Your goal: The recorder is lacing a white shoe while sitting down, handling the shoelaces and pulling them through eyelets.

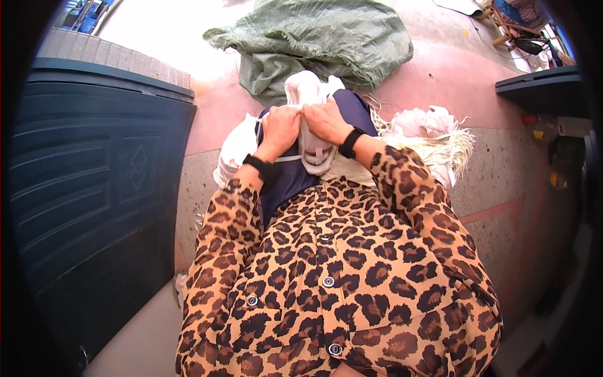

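Note:
A white shoe point(317, 147) lies lengthwise on my lap, over dark blue trousers point(286, 182). My left hand point(281, 130) is closed in a pinch at its left side, above the middle. Close beside it, my right hand point(326, 122) pinches from the right, fingertips nearly touching the left ones. Between the fingers runs a thin white shoelace, partly hidden by them. Another white strand point(289, 158) hangs across the trousers below my left hand. To the right of my lap lies a bundle of cream laces point(457, 151).
White pieces point(235, 151) are heaped left of my lap, and pale pinkish ones point(421, 121) to the right. A green woven sack point(326, 38) spreads on the floor ahead. A dark blue door panel point(94, 182) stands at the left, with another dark panel point(540, 91) at the right.

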{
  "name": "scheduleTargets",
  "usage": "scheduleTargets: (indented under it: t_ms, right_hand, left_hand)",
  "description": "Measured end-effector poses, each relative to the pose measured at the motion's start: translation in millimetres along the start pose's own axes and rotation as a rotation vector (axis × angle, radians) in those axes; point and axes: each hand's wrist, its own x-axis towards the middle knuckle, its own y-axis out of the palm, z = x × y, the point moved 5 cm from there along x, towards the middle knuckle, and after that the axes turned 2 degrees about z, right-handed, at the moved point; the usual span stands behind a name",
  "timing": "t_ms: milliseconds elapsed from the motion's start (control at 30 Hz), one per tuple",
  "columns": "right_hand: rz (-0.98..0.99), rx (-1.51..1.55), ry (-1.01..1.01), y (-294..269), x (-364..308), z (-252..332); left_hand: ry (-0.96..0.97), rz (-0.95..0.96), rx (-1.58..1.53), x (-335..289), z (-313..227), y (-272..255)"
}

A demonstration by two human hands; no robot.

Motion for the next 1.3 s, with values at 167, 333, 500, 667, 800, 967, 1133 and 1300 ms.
scheduleTargets:
  t_ms: [167,333,500,667,800,967,1133,1300]
  right_hand:
    - [0.317,0.282,-0.011,-42,-36,-1]
    - [0.247,0.519,0.218,-37,-35,-13]
    - [0.000,1.417,0.523,-43,-41,-40]
    - [-0.004,1.314,0.441,-51,-35,-20]
    - [0.048,1.377,0.445,-44,-31,-15]
    - [-0.060,1.273,0.430,-40,-30,-18]
    - [-0.097,1.295,0.453,-46,-25,-15]
    - [-0.203,1.207,0.383,-57,-17,-22]
  left_hand:
    - [0.278,-0.167,-0.064,-25,-39,-25]
    - [0.304,-0.011,-0.164,-5,-45,-21]
    - [0.244,0.005,-0.655,-16,-107,-51]
    - [-0.278,-0.059,-0.778,-14,-45,-23]
    - [-0.175,-0.076,-0.626,-12,-51,-26]
    - [-0.175,-0.008,-0.581,-12,-55,-29]
    - [-0.003,-0.102,-0.183,23,0,-16]
    - [-0.109,0.375,-0.085,59,15,15]
